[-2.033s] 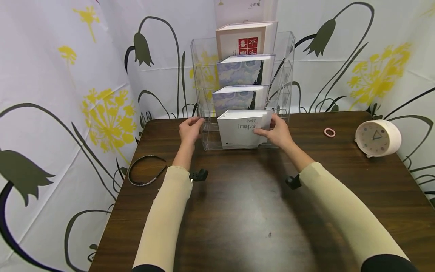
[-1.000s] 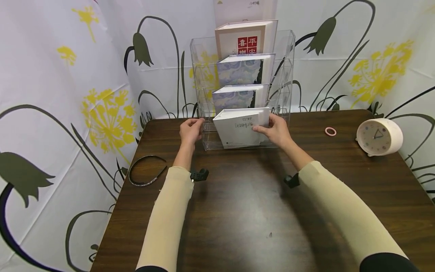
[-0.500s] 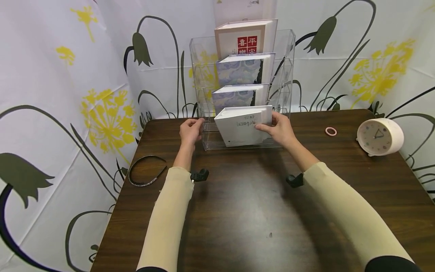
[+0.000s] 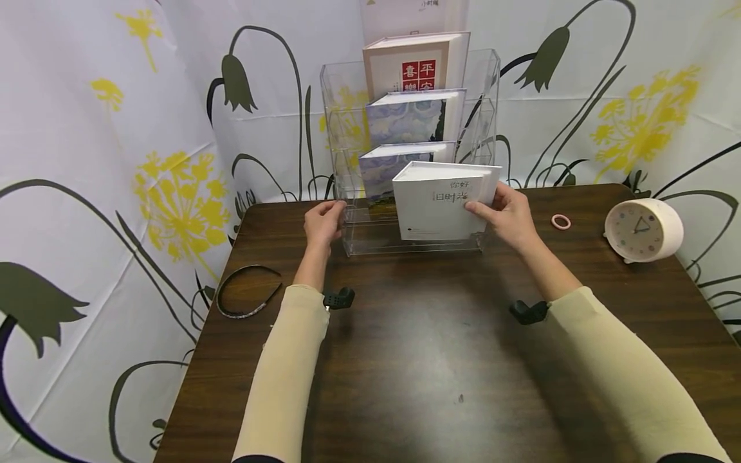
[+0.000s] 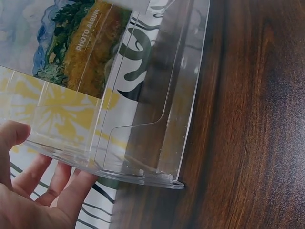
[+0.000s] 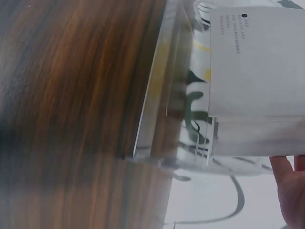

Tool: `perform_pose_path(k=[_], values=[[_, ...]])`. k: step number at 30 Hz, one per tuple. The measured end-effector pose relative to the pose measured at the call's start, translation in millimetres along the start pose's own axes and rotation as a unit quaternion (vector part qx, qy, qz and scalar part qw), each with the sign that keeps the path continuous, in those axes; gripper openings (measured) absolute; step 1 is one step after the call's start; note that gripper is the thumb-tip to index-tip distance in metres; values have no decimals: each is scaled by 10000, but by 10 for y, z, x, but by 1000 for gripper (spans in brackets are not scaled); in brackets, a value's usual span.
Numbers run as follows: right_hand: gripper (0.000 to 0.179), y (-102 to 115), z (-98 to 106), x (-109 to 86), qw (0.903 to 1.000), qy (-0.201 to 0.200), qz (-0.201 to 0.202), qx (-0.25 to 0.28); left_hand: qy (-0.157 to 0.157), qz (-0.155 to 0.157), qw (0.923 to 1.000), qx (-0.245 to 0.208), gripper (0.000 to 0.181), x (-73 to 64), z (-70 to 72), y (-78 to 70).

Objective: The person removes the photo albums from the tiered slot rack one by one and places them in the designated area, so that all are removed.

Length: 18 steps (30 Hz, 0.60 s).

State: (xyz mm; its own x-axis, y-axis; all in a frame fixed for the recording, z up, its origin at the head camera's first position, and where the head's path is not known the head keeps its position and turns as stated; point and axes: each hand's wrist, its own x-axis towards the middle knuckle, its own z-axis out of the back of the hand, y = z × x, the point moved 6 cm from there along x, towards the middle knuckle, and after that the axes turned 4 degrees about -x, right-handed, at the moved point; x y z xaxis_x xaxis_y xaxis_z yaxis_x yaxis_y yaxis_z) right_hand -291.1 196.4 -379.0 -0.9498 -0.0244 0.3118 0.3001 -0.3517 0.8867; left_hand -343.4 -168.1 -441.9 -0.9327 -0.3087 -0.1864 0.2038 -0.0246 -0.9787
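Note:
My right hand [image 4: 512,215] pinches the right side of a white photo album [image 4: 434,209], thumb on its front cover. The album is raised and shifted right, overlapping the lowest tier of a clear acrylic display rack [image 4: 357,247]. In the right wrist view the album's pale cover [image 6: 259,62] reaches in from the right, fingertips at its lower edge. My left hand [image 4: 324,225] grips the rack's left side; in the left wrist view its thumb and fingers [image 5: 71,193] lie on either side of the clear wall. Behind the white album stands a painted-cover photo album [image 5: 71,43].
Higher tiers hold another painted-cover album [image 4: 405,122], a beige one with red characters [image 4: 384,69] and a pale one [image 4: 399,16]. On the dark wooden table [image 4: 405,360] lie a black headband [image 4: 234,314], a pink ring [image 4: 560,222] and a round clock [image 4: 642,231].
My right hand has lifted the white album upward and to the right, showing more of the painted album behind it. The left hand stays on the rack's side.

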Motion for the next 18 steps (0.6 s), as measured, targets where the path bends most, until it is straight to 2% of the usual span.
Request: perform_pose_path(k=[3,6,8,12,14,18], values=[[40,-212,165,-18,9995,-68,-281,149,46,57,10000,-41,37,7,0,11],[36,-317,358,-74,9956,-99,-528,772,76,59,9999,-66,37,10,1,14],[32,-394,489,-119,9887,-133,-705,1317,93,52,9999,-70,36,9,1,7],[27,-603,757,-222,9658,-244,-1098,2338,84,34,10000,-40,36,6,-1,1],[25,-742,888,-289,9503,-425,-1445,2724,72,21,10000,-10,37,4,-4,-3],[25,-1070,1096,-454,9200,-779,-2331,3054,37,12,10000,-10,36,2,-13,1]])
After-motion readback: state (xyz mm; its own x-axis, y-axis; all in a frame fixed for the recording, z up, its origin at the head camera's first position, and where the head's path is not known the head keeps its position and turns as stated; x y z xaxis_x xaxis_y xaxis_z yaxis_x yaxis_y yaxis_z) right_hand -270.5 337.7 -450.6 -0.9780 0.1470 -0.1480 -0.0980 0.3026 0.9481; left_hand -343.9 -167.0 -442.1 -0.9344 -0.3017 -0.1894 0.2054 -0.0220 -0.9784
